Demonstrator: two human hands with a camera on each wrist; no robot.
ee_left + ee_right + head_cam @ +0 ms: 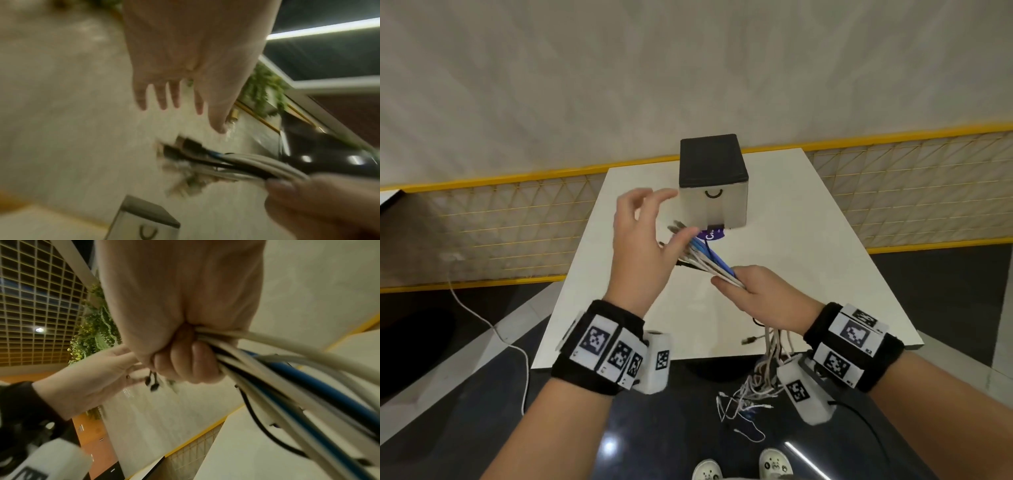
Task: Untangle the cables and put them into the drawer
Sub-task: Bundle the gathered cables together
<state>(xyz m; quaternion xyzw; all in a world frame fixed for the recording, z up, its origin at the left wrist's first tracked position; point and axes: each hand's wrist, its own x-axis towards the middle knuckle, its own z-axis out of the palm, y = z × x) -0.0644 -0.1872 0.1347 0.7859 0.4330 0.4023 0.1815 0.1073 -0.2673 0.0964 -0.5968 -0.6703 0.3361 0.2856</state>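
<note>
My right hand (750, 294) grips a bundle of white, blue and black cables (709, 263) above the white table (808, 260). The plug ends point up-left toward my left hand (643, 236), and the long tails (760, 387) hang below the fist past the table's near edge. My left hand is open with fingers spread, held beside the plug ends; in the left wrist view its fingers (174, 95) hold nothing above the cables (236, 162). The drawer box (714, 181), white with a black top and a curved handle, stands closed at the table's far side. In the right wrist view the fist (185, 344) wraps the cables (298, 379).
A purple label (710, 234) lies on the table just in front of the drawer box. A yellow-framed mesh fence (500, 219) runs behind the table. A white cord (493, 329) trails on the dark floor at the left. My shoes (739, 467) show at the bottom.
</note>
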